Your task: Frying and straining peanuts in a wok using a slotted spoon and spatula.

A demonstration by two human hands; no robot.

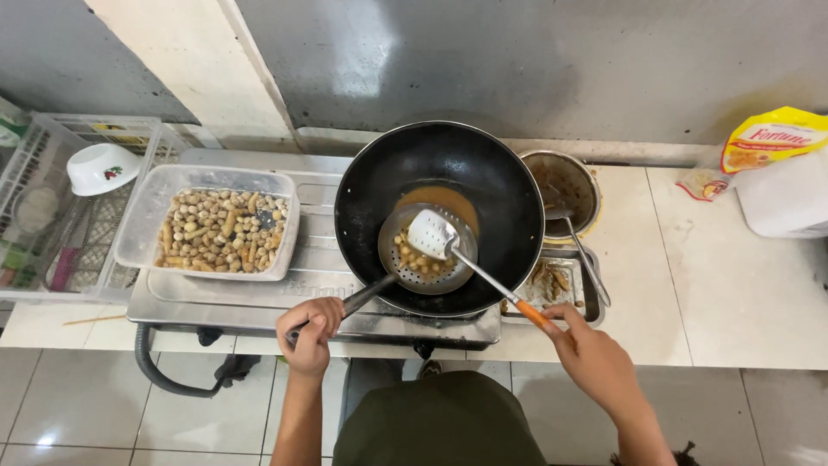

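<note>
A black wok (500, 185) sits on the stove (259, 302) with brown oil (444, 200) in its bottom. My left hand (310, 332) grips the dark handle of a round perforated skimmer (395, 259), held over the wok with several fried balls (418, 259) in it. My right hand (591, 354) holds the orange handle of a slotted spatula (431, 233), whose white blade rests over the balls in the skimmer.
A clear plastic tub (142, 220) of fried balls and sticks stands left of the wok. A wire rack (43, 173) with a white bowl (102, 166) is at far left. A metal pot (565, 185) with a ladle, a small tray (561, 285) and a yellow oil pouch (772, 138) lie to the right.
</note>
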